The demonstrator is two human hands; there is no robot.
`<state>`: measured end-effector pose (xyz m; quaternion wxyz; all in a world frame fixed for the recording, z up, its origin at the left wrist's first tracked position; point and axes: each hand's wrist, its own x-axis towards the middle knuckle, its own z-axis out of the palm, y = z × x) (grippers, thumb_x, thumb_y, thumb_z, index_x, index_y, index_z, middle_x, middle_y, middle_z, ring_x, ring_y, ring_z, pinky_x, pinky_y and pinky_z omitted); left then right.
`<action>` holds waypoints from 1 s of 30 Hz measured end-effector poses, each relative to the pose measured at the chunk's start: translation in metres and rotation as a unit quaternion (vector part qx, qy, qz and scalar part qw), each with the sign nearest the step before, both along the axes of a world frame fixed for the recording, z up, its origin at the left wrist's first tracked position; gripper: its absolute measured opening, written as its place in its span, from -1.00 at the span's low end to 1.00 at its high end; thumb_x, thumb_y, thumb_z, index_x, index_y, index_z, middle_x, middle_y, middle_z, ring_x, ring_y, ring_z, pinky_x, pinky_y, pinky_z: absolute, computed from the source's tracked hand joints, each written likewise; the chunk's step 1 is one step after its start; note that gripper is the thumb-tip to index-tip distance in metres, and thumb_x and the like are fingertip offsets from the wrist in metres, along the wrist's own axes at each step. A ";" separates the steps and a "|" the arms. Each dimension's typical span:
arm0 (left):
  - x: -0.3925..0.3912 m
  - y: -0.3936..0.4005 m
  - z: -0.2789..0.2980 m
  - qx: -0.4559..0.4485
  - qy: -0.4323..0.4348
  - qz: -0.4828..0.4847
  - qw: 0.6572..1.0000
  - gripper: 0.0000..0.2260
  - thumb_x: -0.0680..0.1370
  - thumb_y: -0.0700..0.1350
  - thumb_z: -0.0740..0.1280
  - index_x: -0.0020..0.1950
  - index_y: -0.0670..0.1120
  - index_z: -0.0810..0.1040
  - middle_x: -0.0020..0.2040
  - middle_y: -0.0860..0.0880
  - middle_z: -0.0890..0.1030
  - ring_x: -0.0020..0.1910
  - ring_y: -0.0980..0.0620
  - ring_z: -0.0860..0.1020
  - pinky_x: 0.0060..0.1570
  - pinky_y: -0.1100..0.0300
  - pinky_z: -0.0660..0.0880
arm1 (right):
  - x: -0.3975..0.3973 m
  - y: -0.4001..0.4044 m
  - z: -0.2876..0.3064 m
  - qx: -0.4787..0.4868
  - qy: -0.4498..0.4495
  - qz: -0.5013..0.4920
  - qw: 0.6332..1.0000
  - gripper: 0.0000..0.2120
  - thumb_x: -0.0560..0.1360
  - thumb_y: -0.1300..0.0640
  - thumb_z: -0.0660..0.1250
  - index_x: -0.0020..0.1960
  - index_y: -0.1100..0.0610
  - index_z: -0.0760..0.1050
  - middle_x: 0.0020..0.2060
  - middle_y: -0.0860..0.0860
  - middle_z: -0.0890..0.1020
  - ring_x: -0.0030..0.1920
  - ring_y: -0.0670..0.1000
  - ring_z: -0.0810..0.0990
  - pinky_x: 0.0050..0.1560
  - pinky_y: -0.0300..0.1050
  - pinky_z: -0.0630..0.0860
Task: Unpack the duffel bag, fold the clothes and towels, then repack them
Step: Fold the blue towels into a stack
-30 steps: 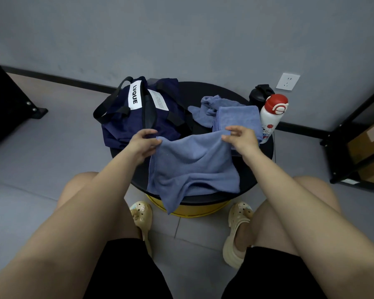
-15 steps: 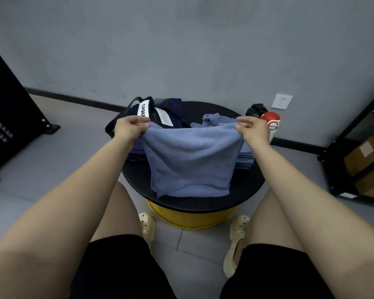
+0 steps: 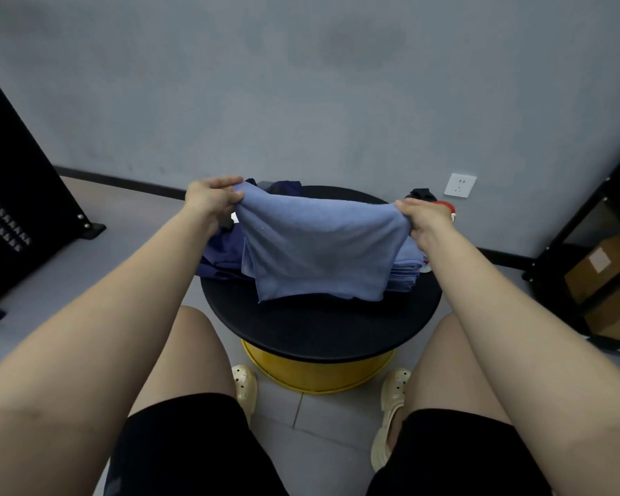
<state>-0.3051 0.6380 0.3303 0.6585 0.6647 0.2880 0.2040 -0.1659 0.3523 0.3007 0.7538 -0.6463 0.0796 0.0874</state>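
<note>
A blue towel [image 3: 319, 245] hangs stretched between my hands above the round black table [image 3: 319, 327]. My left hand [image 3: 210, 198] pinches its upper left corner. My right hand [image 3: 423, 218] pinches its upper right corner. The towel's lower edge hangs just above the tabletop. Behind it, the navy duffel bag [image 3: 222, 255] lies on the table's left side, mostly hidden. A stack of folded blue towels [image 3: 407, 270] peeks out to the right, under my right wrist.
A red-capped white bottle [image 3: 448, 209] and a black object [image 3: 421, 193] stand at the table's far right, mostly hidden. The table has a yellow base [image 3: 315, 374]. A black rack [image 3: 18, 209] stands left; black shelving with cardboard boxes [image 3: 602, 270] stands right.
Both hands have lifted the towel off the table and spread it wider in the air. It now hides most of the bag and the bottle.
</note>
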 end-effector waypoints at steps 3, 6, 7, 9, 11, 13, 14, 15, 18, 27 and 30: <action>0.000 -0.004 0.004 0.003 -0.014 -0.004 1.000 -0.71 0.52 -0.41 0.29 0.23 -0.22 0.54 -0.10 -0.06 0.58 0.00 -0.02 0.57 -0.01 0.28 0.56 | 0.002 -0.005 0.001 -0.021 0.040 0.036 0.998 -0.61 0.49 0.39 0.33 0.31 0.27 0.46 0.16 0.15 0.57 0.12 0.09 0.57 0.04 -0.13 0.53; -0.001 -0.004 0.007 0.008 -0.014 -0.001 1.000 -0.72 0.52 -0.39 0.29 0.21 -0.22 0.55 0.00 -0.12 0.59 0.03 -0.02 0.57 -0.02 0.28 0.54 | -0.002 -0.008 0.004 -0.001 0.041 0.060 0.997 -0.67 0.53 0.37 0.27 0.28 0.22 0.49 0.00 0.05 0.61 -0.09 -0.04 0.59 -0.22 -0.30 0.52; -0.001 -0.004 0.007 0.010 -0.019 -0.004 1.000 -0.74 0.52 -0.37 0.30 0.20 -0.21 0.55 0.01 -0.12 0.59 0.03 -0.02 0.57 -0.01 0.27 0.52 | -0.003 -0.008 0.004 0.011 0.036 0.062 0.997 -0.69 0.53 0.37 0.28 0.25 0.23 0.50 -0.07 0.02 0.61 -0.13 -0.07 0.59 -0.28 -0.34 0.52; -0.002 -0.006 0.009 0.019 -0.026 -0.006 0.999 -0.81 0.52 -0.30 0.35 0.12 -0.18 0.57 -0.07 -0.05 0.59 -0.05 0.01 0.57 -0.08 0.26 0.51 | -0.005 -0.010 0.005 0.028 0.024 0.058 0.998 -0.81 0.51 0.37 0.31 0.10 0.24 0.55 -0.17 0.00 0.61 -0.14 -0.05 0.60 -0.29 -0.36 0.53; -0.003 -0.006 0.012 0.041 -0.018 -0.001 0.999 -0.92 0.51 -0.25 0.39 -0.06 -0.08 0.58 -0.15 0.02 0.57 -0.13 0.02 0.54 -0.17 0.22 0.49 | -0.007 -0.011 0.007 0.032 0.000 0.042 0.999 -0.91 0.48 0.37 0.36 -0.10 0.21 0.56 -0.29 -0.02 0.64 -0.13 -0.02 0.60 -0.15 -0.30 0.57; -0.003 -0.004 0.013 0.072 -0.018 -0.003 0.997 -0.88 0.50 -0.26 0.39 -0.13 -0.05 0.55 -0.17 0.02 0.57 -0.09 0.00 0.55 -0.07 0.17 0.51 | -0.009 -0.013 0.007 0.001 -0.042 0.032 0.999 -0.92 0.46 0.38 0.38 -0.07 0.26 0.57 -0.35 -0.04 0.64 -0.17 -0.04 0.59 -0.10 -0.25 0.59; -0.003 -0.002 0.013 0.089 -0.017 -0.003 0.996 -0.89 0.50 -0.28 0.39 -0.10 -0.07 0.56 -0.18 0.02 0.58 -0.05 -0.01 0.55 0.02 0.16 0.52 | -0.009 -0.014 0.007 -0.044 -0.074 0.027 0.996 -0.87 0.46 0.39 0.38 0.01 0.30 0.58 -0.32 -0.03 0.62 -0.16 -0.03 0.57 -0.14 -0.27 0.59; -0.003 -0.001 0.013 0.108 -0.015 0.000 0.994 -0.89 0.50 -0.28 0.39 -0.04 -0.09 0.57 -0.19 0.02 0.58 -0.03 -0.01 0.55 0.10 0.14 0.51 | -0.009 -0.014 0.008 -0.100 -0.108 0.025 0.989 -0.79 0.46 0.39 0.37 0.09 0.32 0.57 -0.28 -0.01 0.58 -0.14 -0.01 0.56 -0.16 -0.30 0.58; -0.005 -0.001 0.013 0.159 0.001 0.001 0.987 -0.80 0.50 -0.30 0.37 0.11 -0.16 0.59 -0.15 -0.02 0.59 -0.03 0.01 0.54 0.20 0.10 0.49 | -0.008 -0.015 0.011 -0.237 -0.190 0.034 0.952 -0.71 0.44 0.39 0.38 0.15 0.26 0.57 -0.15 0.07 0.60 -0.09 -0.01 0.55 -0.04 -0.30 0.54; -0.009 -0.003 0.014 0.279 0.063 0.004 0.958 -0.73 0.48 -0.32 0.38 0.17 -0.15 0.60 0.11 -0.13 0.62 -0.01 0.00 0.55 0.12 0.22 0.46 | -0.019 -0.017 0.016 -0.301 -0.269 0.010 0.915 -0.81 0.51 0.34 0.31 0.09 0.26 0.61 -0.09 0.10 0.63 -0.10 -0.03 0.56 -0.06 -0.29 0.46; -0.011 -0.006 0.015 0.306 0.072 0.017 0.949 -0.76 0.51 -0.32 0.35 0.17 -0.17 0.59 0.11 -0.13 0.62 0.05 -0.04 0.58 0.04 0.27 0.43 | -0.019 -0.019 0.018 -0.308 -0.282 -0.006 0.909 -0.85 0.51 0.31 0.33 0.05 0.25 0.61 -0.13 0.08 0.62 -0.13 -0.03 0.54 -0.24 -0.49 0.40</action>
